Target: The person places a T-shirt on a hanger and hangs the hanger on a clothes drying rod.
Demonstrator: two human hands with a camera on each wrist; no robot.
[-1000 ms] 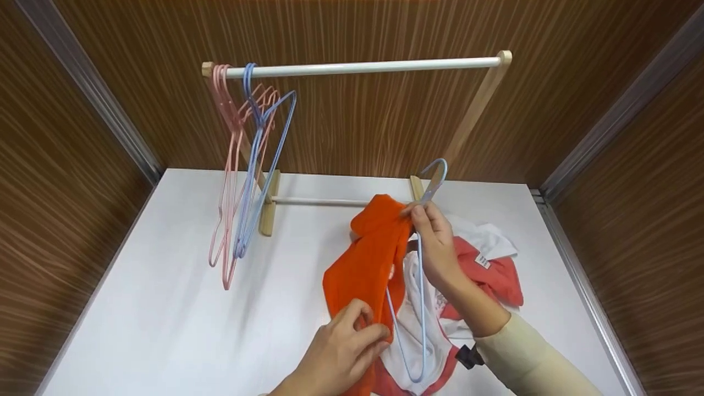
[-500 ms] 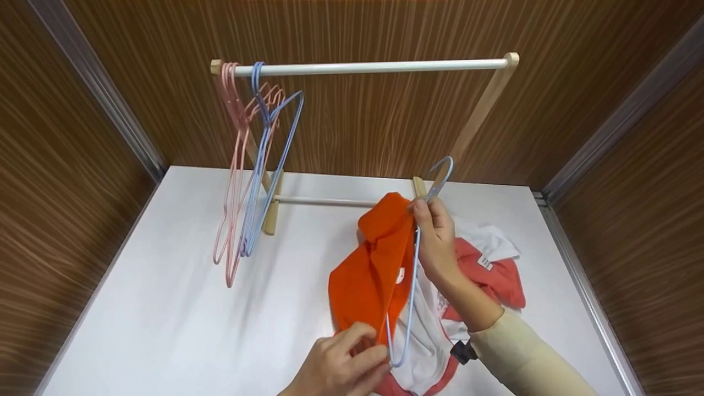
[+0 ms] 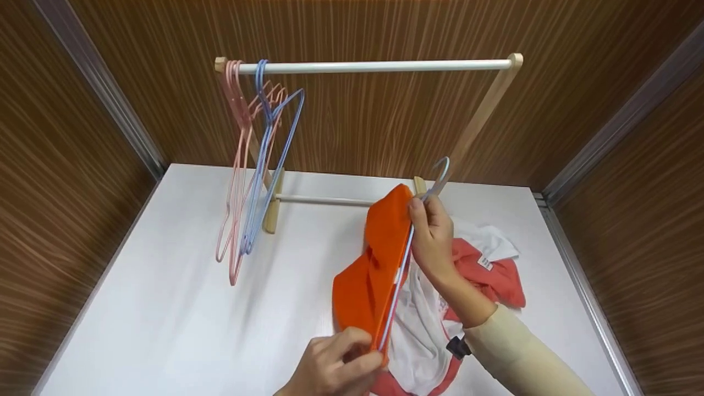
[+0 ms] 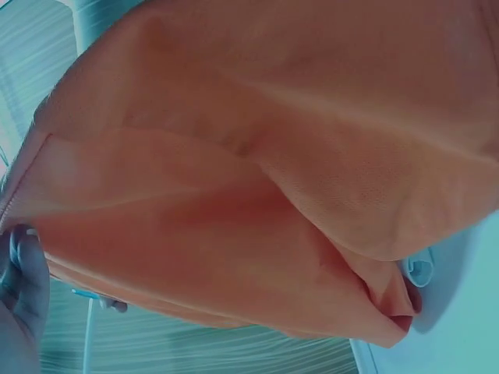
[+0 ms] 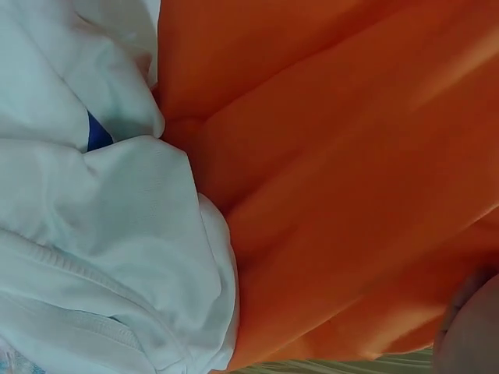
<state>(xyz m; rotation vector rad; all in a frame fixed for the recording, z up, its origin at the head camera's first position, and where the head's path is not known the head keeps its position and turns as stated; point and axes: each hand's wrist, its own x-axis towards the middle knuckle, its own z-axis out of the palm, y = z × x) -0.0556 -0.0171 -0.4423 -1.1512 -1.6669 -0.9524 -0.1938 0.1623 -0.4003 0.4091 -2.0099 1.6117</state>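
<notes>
Between the two hands, over the white tabletop (image 3: pixel 137 286), an orange garment (image 3: pixel 355 291) is held up with one edge stretched along a pale blue hanger (image 3: pixel 402 267). By the right hand (image 3: pixel 433 236) the hanger is gripped just below its hook, and the garment's upper edge appears to be caught under the same thumb. By the left hand (image 3: pixel 333 363) the garment's lower edge is pinched, close to the hanger's lower end; whether the wire is pinched there too cannot be told, nor can it be made out how far the wire is covered by the cloth.

From its folds, the cloth is judged to be light, soft and limp: little harm can be done to it, but wherever it is left unsupported it is likely to sag. It is best taken by the edge, at two points well apart, so that the span between is kept taut. The hanger looks thin, light and fairly stiff, perhaps slick, and is best gripped at the neck. Beneath, a crumpled white cloth (image 3: pixel 418 330) is seen, which could be snagged by accident.
</notes>
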